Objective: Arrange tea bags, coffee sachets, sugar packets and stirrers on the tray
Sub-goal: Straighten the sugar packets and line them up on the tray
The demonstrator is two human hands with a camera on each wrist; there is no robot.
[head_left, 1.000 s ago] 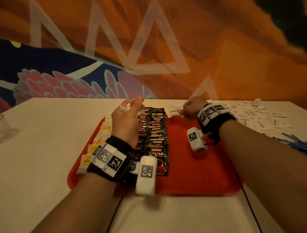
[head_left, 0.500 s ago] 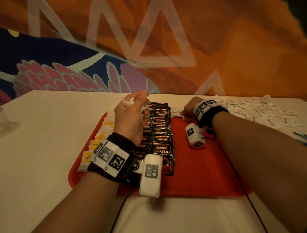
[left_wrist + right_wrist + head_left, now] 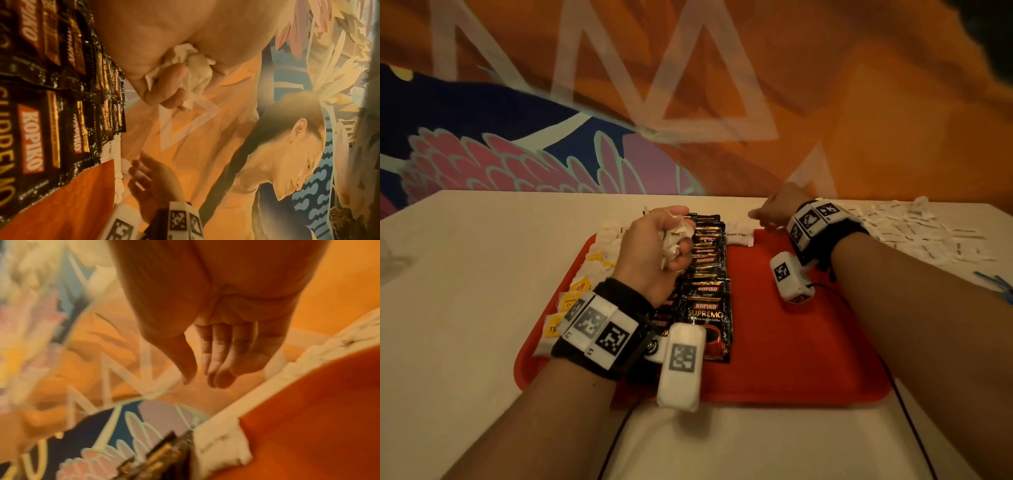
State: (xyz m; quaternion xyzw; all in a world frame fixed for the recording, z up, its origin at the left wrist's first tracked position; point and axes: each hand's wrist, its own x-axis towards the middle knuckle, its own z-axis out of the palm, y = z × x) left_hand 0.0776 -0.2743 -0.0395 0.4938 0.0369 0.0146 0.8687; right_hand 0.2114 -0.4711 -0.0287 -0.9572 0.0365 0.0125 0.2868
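1. Several crumpled sugar packets [image 3: 675,240] sit bunched in the left hand [image 3: 650,253], fingers curled round them, above the coffee sachets [image 3: 707,291].
2. Right hand [image 3: 779,209], fingers relaxed and holding nothing, hovers just right of one sugar packet [image 3: 739,236] lying at the red tray's [image 3: 791,359] far edge.

Coffee sachets [image 3: 705,308]: "KOPIKO SUPREMO"; sugar packet [image 3: 738,236]: "brown sugar".

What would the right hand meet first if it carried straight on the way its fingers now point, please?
Probably bare table beyond the tray's far edge, then the wall. The right hand, empty, points past the brown sugar packet; depth is unclear.
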